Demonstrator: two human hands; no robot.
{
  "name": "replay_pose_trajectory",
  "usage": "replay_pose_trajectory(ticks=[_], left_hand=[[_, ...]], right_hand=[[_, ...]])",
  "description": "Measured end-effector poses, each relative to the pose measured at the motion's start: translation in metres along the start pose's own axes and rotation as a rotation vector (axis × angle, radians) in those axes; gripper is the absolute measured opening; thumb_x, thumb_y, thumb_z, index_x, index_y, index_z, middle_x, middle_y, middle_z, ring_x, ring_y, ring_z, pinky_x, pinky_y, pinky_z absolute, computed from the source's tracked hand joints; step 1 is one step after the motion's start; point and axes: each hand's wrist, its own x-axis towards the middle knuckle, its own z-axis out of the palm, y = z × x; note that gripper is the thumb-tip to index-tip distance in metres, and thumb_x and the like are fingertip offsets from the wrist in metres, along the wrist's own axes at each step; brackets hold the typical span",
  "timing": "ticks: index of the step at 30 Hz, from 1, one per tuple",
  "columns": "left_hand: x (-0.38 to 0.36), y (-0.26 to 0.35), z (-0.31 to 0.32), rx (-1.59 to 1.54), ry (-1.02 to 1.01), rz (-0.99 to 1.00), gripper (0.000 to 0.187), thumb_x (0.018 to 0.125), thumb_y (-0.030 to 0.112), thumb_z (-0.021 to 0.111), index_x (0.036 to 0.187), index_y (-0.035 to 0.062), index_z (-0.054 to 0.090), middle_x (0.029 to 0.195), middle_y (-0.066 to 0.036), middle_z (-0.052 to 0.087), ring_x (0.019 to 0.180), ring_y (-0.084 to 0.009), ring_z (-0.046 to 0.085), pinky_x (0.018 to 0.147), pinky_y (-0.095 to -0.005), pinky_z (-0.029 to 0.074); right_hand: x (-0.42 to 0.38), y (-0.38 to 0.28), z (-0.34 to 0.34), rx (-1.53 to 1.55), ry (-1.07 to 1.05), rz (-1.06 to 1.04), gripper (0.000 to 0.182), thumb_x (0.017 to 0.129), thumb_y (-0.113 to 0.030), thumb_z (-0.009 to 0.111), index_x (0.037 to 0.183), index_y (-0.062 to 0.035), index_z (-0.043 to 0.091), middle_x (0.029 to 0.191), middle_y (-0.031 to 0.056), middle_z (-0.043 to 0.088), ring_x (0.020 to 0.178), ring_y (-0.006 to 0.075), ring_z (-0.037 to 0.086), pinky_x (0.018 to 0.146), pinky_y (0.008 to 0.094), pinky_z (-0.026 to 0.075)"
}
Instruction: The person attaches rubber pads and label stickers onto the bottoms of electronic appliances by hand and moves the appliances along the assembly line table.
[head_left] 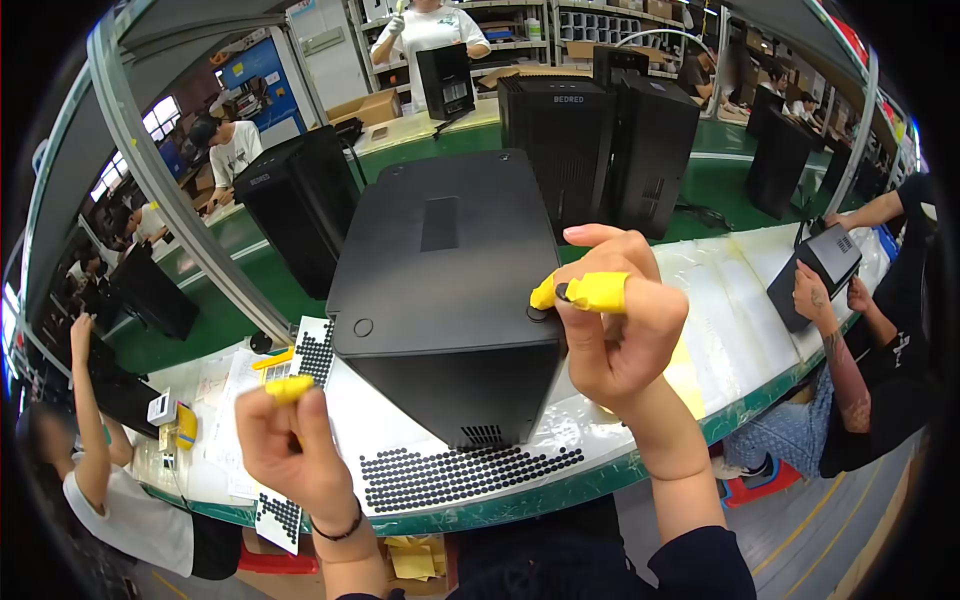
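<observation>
A black box-shaped device casing [450, 290] stands in front of me, a rectangular recess in its top face and small round marks at the corners. Over its near right corner is my right hand [620, 310], yellow wraps on its fingers, pinching a small black round pad [562, 291]. Right below these fingers, a round black disc [537, 313] sits at the corner. My left hand [290, 440] is curled left of the casing, thumb against a yellow-wrapped index finger; I cannot tell what it pinches. Sheets of black round pads [450, 478] lie on the near table edge.
More black casings stand on the green conveyor [225, 245], including a tall one [555, 150] behind mine. A person at right handles another casing [815, 275]; people work at left and across. A small pad sheet [278, 520] hangs over the edge. A metal post [180, 190] rises at left.
</observation>
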Motion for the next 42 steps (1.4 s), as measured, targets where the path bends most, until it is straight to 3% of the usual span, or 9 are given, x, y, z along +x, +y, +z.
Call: replay_pose_trajectory(ticks=[3,7,13,17,29,38,42], left_hand=[[0.024,0.015,0.009,0.168,-0.038,0.037,0.009,0.086,-0.002,0.065,0.093,-0.0008,0.059,0.063,0.008,0.04,0.055,-0.0007,0.029,0.052,-0.0183,0.021],[0.048,0.023,0.01,0.167,-0.242,0.031,0.011,0.084,-0.002,0.066,0.093,-0.0007,0.06,0.06,0.006,0.041,0.054,-0.0011,0.03,0.051,-0.0199,0.02],[0.072,0.027,0.008,0.218,-0.603,-0.037,0.008,0.088,0.0,0.062,0.094,0.0001,0.056,0.059,0.007,0.039,0.055,0.0001,0.029,0.052,-0.019,0.021],[0.081,0.022,0.01,0.246,-0.605,0.027,0.009,0.082,0.0,0.067,0.088,-0.0024,0.062,0.053,0.004,0.028,0.049,-0.004,0.023,0.048,-0.0245,0.017],[0.087,0.027,0.013,0.288,-0.666,0.082,0.009,0.08,0.0,0.068,0.085,-0.0005,0.061,0.053,0.001,0.026,0.049,-0.0068,0.024,0.046,-0.0251,0.02],[0.096,0.029,0.016,0.377,-0.755,0.162,0.006,0.078,0.001,0.069,0.082,-0.0005,0.065,0.052,-0.002,0.035,0.045,-0.0102,0.03,0.044,-0.0251,0.023],[0.096,0.032,0.01,0.368,-0.787,0.209,0.007,0.077,0.0,0.069,0.083,-0.0006,0.067,0.053,-0.006,0.046,0.043,-0.0129,0.042,0.043,-0.0264,0.03]], right_hand=[[-0.005,-0.001,0.005,-0.036,0.086,0.017,0.027,0.083,0.003,0.065,0.102,-0.0056,0.048,0.075,0.008,0.064,0.069,0.022,0.06,0.081,0.0448,0.052],[-0.008,-0.002,0.018,0.083,0.214,0.039,0.027,0.084,0.003,0.063,0.103,-0.0055,0.046,0.074,0.0077,0.064,0.069,0.021,0.06,0.081,0.0446,0.053],[-0.012,-0.005,0.029,0.25,0.38,0.18,0.011,0.082,0.001,0.064,0.081,-0.0008,0.054,0.069,0.0106,0.061,0.066,0.0192,0.054,0.078,0.0409,0.054],[-0.011,-0.007,0.032,0.289,0.428,0.227,0.009,0.082,0.0,0.064,0.079,-0.0004,0.055,0.068,0.0098,0.06,0.066,0.0186,0.053,0.075,0.0398,0.054],[-0.011,-0.007,0.031,0.264,0.42,0.233,0.01,0.082,-0.001,0.064,0.077,-0.0002,0.056,0.068,0.0098,0.06,0.066,0.0181,0.054,0.071,0.0373,0.055],[-0.012,-0.006,0.031,0.252,0.411,0.227,0.01,0.081,-0.001,0.064,0.077,0.0001,0.055,0.068,0.0103,0.061,0.066,0.0188,0.055,0.071,0.0374,0.055],[-0.011,-0.007,0.031,0.246,0.417,0.233,0.01,0.082,-0.001,0.064,0.077,-0.0002,0.055,0.068,0.0101,0.061,0.065,0.0189,0.055,0.071,0.0377,0.055]])
